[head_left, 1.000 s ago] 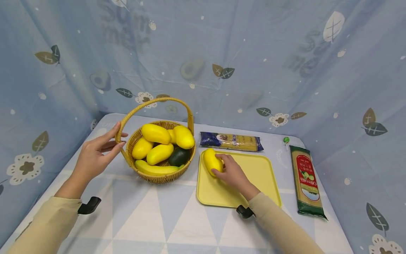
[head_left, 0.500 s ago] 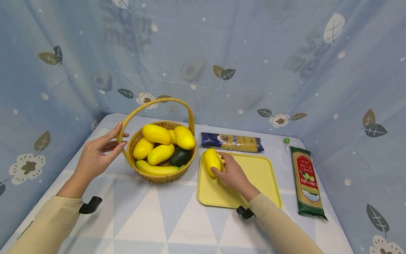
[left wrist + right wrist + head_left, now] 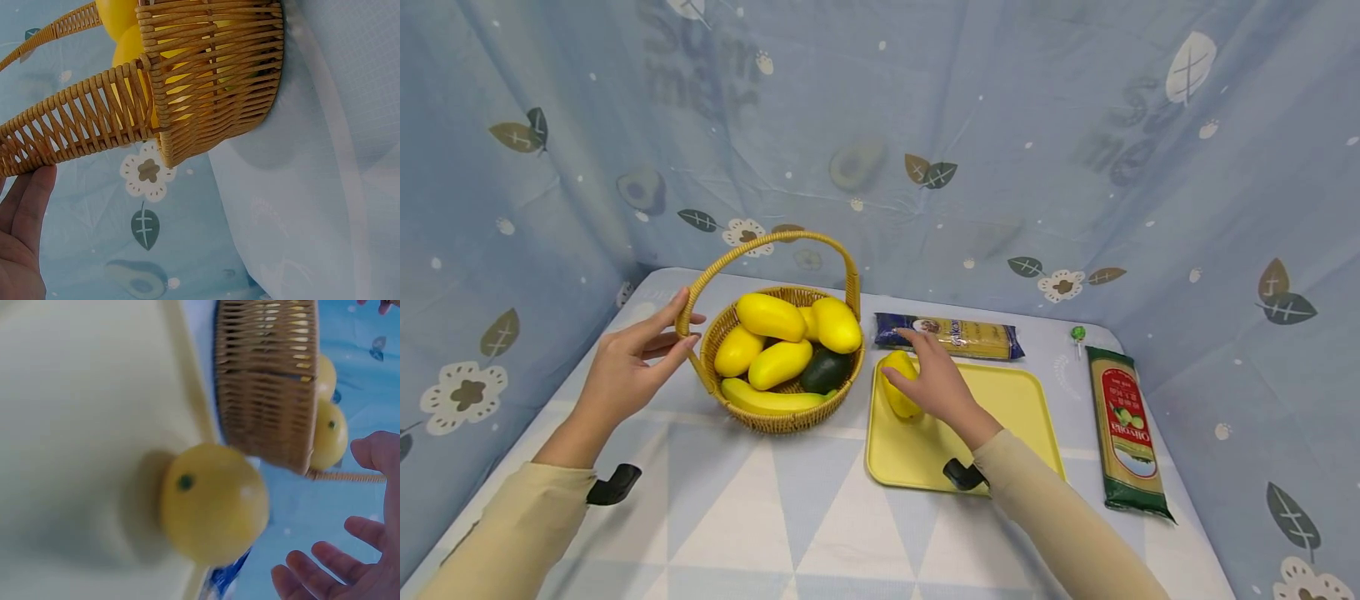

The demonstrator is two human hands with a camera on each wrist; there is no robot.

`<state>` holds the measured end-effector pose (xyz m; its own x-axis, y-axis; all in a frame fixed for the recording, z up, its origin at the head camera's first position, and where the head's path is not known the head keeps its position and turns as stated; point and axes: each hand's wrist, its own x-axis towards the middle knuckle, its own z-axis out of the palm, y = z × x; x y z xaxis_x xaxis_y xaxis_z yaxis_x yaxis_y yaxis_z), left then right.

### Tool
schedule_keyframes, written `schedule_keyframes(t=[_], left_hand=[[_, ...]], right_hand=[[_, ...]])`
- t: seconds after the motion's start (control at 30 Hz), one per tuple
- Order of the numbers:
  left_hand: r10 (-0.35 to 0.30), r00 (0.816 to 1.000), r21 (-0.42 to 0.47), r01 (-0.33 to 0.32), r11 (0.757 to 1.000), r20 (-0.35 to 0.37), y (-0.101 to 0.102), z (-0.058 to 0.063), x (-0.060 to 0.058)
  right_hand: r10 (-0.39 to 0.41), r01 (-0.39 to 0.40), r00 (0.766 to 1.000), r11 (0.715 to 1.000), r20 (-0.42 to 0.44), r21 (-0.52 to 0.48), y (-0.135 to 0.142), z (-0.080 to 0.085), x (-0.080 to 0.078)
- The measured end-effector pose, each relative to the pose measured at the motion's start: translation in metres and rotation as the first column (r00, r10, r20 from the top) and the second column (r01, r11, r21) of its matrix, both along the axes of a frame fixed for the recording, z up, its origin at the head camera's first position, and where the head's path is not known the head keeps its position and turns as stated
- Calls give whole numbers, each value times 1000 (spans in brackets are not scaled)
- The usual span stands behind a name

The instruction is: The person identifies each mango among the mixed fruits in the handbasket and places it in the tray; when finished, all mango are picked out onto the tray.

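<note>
Your right hand (image 3: 934,385) hovers just above the yellow mango (image 3: 901,393), fingers spread and relaxed, gripping nothing; the right wrist view shows clear space between your fingertips (image 3: 325,562) and the fruit. The mango lies under your palm on the near-basket edge of the yellow tray (image 3: 1015,417), resting on the tray floor by its rim. Just beyond your fingertips lies a blue and gold packet (image 3: 951,335), flat on the surface.

Your left hand (image 3: 628,367) rests against the handle (image 3: 700,283) of the wicker basket (image 3: 775,412), fingers extended, with the thumb and fingertips touching the woven arch where it comes down to the basket wall; the fingers are straight and not wrapped round it. Inside the basket, to the right of that hand, sit several more yellow mangoes (image 3: 769,317) and a dark green avocado (image 3: 823,369).

Well off to the right of your right hand, a long green packet (image 3: 1123,429) lies along the surface, with a small green lollipop (image 3: 1077,332) near its far end.
</note>
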<state>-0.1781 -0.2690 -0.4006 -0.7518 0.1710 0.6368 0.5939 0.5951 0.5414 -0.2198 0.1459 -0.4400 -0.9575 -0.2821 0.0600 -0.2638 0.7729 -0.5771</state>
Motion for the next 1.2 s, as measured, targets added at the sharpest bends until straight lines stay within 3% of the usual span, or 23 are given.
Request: schedule_keyframes(t=[0.33, 0.57, 0.67, 0.87, 1.2], left_hand=[[-17, 1000, -1, 17, 1000, -3, -1, -1, -2], [-8, 1000, -8, 8, 1000, -2, -1, 0, -1], [-4, 1000, -15, 4, 1000, -4, -1, 0, -1], [2, 1000, -20, -2, 1000, -4, -1, 1, -1], [-6, 1000, -13, 6, 1000, -4, -1, 1, 0]], right_hand=[[59, -65, 994, 996, -88, -64, -55, 10, -20], [-8, 3, 999, 996, -54, -91, -86, 6, -31], [-43, 41, 998, 998, -53, -51, -95, 1, -35], [-58, 63, 990, 997, -129, 37, -102, -2, -38], [-28, 26, 993, 1000, -112, -17, -97, -2, -29]])
